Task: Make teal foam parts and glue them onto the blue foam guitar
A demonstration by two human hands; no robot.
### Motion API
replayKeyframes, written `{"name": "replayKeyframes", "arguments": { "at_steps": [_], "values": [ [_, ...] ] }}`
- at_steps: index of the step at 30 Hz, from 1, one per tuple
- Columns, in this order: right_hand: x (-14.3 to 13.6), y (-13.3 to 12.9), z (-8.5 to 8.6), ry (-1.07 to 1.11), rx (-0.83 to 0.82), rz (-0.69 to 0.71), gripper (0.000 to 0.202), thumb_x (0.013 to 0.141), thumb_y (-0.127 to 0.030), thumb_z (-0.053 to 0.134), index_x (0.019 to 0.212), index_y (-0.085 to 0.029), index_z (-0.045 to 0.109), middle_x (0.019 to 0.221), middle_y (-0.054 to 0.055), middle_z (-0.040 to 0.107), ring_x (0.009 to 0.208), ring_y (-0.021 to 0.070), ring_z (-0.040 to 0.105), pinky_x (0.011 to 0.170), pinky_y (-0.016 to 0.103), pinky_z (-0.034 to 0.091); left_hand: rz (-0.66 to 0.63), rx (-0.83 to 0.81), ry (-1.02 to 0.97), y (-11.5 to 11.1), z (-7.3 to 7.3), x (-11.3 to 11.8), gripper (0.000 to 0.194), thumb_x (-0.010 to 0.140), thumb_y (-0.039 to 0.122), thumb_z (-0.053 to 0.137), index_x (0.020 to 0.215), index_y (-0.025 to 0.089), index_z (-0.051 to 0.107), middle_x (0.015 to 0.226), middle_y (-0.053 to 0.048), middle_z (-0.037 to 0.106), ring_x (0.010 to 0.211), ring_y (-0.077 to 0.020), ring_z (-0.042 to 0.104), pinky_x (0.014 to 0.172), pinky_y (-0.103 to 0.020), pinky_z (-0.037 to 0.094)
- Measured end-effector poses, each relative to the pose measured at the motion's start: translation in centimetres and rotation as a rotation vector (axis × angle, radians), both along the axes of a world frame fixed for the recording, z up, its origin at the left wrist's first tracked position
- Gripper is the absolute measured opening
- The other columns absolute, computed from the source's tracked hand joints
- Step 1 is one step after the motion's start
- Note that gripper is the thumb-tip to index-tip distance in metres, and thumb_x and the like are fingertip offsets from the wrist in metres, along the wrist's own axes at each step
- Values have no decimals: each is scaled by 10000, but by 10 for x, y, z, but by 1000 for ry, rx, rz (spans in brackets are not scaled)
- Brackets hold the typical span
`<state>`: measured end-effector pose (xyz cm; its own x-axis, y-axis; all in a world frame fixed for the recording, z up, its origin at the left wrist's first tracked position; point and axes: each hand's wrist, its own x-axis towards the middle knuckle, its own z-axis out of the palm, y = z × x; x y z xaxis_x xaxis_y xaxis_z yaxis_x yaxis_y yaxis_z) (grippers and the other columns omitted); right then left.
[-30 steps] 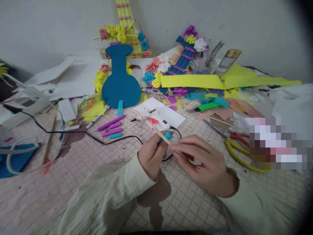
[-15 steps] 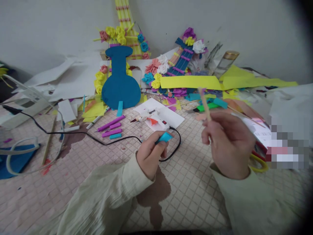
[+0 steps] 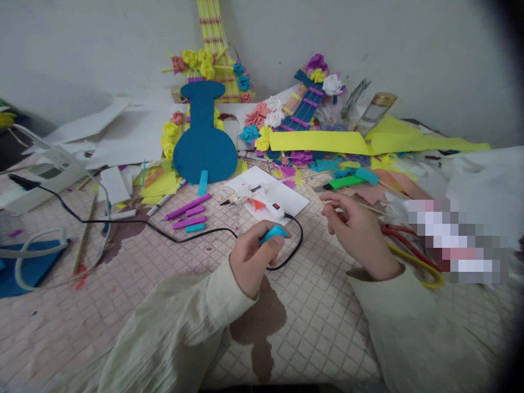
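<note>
1. The left hand sat nearest, at about 6 o'clock on the pink quilted mat, fingers curled shut around a small rolled turquoise foam piece whose tip poked out at the top
2. That turquoise roll looked short, tightly wound and unattached, so the flower seemed only partly made
3. At 3 o'clock of it, the right hand pinched a thin wooden skewer between thumb and fingertips, apart from the roll
4. Just beyond, at 12 o'clock, a white hot glue gun lay on a white sheet, its black cord trailing to 9 o'clock
5. Purple foam strips lay uncut at 10 o'clock
6. Farthest back, a blue guitar-shaped foam cutout already carried finished foam flowers
</note>
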<state>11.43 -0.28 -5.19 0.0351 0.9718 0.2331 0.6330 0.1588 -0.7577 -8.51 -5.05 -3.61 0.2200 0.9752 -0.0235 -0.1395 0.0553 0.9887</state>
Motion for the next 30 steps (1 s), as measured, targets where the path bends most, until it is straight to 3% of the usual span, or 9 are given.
{"name": "replayKeyframes", "arguments": {
  "at_steps": [2, 7, 12, 17, 24, 30],
  "values": [
    [2, 1, -1, -105, 18, -24, 232, 792, -292, 497, 995, -190, 546, 760, 28, 612, 450, 99, 523, 449, 252, 435, 17, 28, 60, 1, 2, -1, 235, 707, 384, 517, 663, 154, 500, 508, 52, 362, 478, -90, 354, 482, -251, 263],
    [6, 5, -3, -81, -17, -32, 228, 761, -310, 533, 943, -188, 471, 737, 20, 626, 409, 117, 548, 441, 269, 437, 42, 69, 194, 0, 4, -2, 284, 691, 389, 544, 538, 174, 437, 468, 47, 361, 469, -87, 318, 468, -251, 248],
    [11, 9, -6, -194, 5, -77, 242, 716, -300, 577, 882, -199, 432, 733, 35, 647, 494, 165, 593, 492, 302, 459, 27, 76, 101, 0, 2, -1, 246, 717, 318, 490, 521, 179, 435, 468, 41, 367, 470, -95, 324, 476, -262, 247],
    [17, 10, -6, -430, -74, -75, 176, 720, -260, 567, 840, -201, 452, 708, 49, 658, 645, 221, 629, 599, 346, 473, -1, 77, 82, 0, 3, -3, 209, 711, 263, 461, 525, 170, 460, 511, 22, 430, 494, -99, 348, 498, -260, 266],
    [23, 11, -5, -566, -119, -99, 119, 714, -240, 550, 789, -195, 470, 696, 61, 664, 685, 218, 631, 610, 317, 444, -66, 76, 70, -1, 4, -4, 246, 733, 279, 432, 518, 168, 475, 522, 4, 441, 517, -111, 353, 514, -257, 289],
    [30, 10, 0, -652, -106, -64, 130, 706, -276, 545, 617, -212, 475, 627, 32, 627, 629, 197, 590, 558, 298, 395, -52, 83, 98, -1, 7, -3, 265, 706, 311, 436, 477, 177, 437, 483, 11, 404, 498, -110, 345, 516, -265, 286]
  ]
}}
